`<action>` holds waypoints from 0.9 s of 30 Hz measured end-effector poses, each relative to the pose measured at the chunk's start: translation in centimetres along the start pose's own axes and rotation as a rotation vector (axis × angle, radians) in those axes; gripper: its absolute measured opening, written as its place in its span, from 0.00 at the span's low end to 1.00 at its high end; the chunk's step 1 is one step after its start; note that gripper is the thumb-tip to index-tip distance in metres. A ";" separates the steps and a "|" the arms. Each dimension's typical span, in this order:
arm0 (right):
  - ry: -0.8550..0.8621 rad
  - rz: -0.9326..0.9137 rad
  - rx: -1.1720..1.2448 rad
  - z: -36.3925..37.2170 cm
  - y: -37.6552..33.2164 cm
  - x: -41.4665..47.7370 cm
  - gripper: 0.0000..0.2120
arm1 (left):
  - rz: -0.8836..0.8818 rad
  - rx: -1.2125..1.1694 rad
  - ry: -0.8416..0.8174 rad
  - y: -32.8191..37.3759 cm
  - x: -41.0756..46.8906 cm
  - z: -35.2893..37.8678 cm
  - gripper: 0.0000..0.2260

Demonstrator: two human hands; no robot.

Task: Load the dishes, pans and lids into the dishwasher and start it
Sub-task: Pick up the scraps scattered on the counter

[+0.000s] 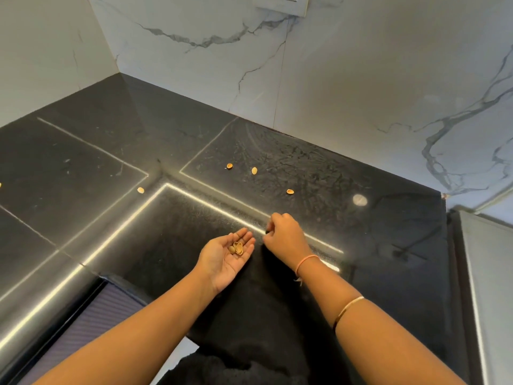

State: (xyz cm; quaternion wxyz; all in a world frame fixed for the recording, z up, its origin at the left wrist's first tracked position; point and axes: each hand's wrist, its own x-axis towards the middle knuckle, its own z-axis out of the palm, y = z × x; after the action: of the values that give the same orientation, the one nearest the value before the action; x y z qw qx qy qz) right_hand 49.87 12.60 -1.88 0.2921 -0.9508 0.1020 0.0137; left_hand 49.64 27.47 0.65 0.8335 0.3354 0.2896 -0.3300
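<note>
No dishes, pans, lids or dishwasher are in view. My left hand (227, 258) lies palm up over the black countertop (319, 168), cupped, with a few pistachio shells (236, 248) resting in the palm. My right hand (284, 236) hovers just to its right, knuckles up, fingers curled and pinched together close to the counter surface; whether it holds a shell is hidden. More loose shells lie on the counter: one shell (229, 165), a second shell (254, 170) and a third shell (290, 191) beyond my hands, and another shell (141, 190) to the left.
White marble walls (347, 79) meet in a corner behind the counter. A wall switch plate (283, 4) sits at the top. The counter's front edge (91, 290) runs at lower left above a ribbed grey cabinet front (91, 323). A grey panel (483, 273) borders the right side.
</note>
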 end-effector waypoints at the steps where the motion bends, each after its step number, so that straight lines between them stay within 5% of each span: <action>1: -0.018 0.022 0.126 0.0 -0.5 -0.1 0.03 | 0.008 -0.007 0.002 0.1 -0.1 -0.2 0.13; 4: -0.129 0.016 0.404 -0.2 -2.5 -0.4 0.06 | 0.032 -0.017 -0.014 0.2 -0.1 -0.9 0.14; 9: -0.328 -0.117 0.489 -0.2 -5.2 -1.1 0.07 | 0.033 -0.015 -0.037 0.8 0.0 -1.5 0.14; 13: -0.021 -0.105 0.332 -0.6 -4.3 1.8 0.06 | -0.024 -0.049 -0.042 2.5 0.4 -1.4 0.14; 16: 0.240 -0.032 0.076 -1.2 -1.6 4.7 0.15 | -0.017 -0.009 -0.033 4.1 0.4 -1.6 0.14; 22: 0.174 0.150 -0.274 -0.5 0.9 6.5 0.18 | -0.021 0.004 -0.044 6.6 0.1 -3.7 0.13; 27: 0.208 0.093 -0.320 1.2 -0.4 5.1 0.15 | 0.004 0.016 -0.052 8.8 0.6 -4.1 0.13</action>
State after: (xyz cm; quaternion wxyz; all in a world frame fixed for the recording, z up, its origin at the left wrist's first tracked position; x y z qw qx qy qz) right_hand 54.96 12.67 -3.12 0.1239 -0.9757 0.1721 -0.0552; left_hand 55.46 35.29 0.98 0.8387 0.3340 0.2647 -0.3392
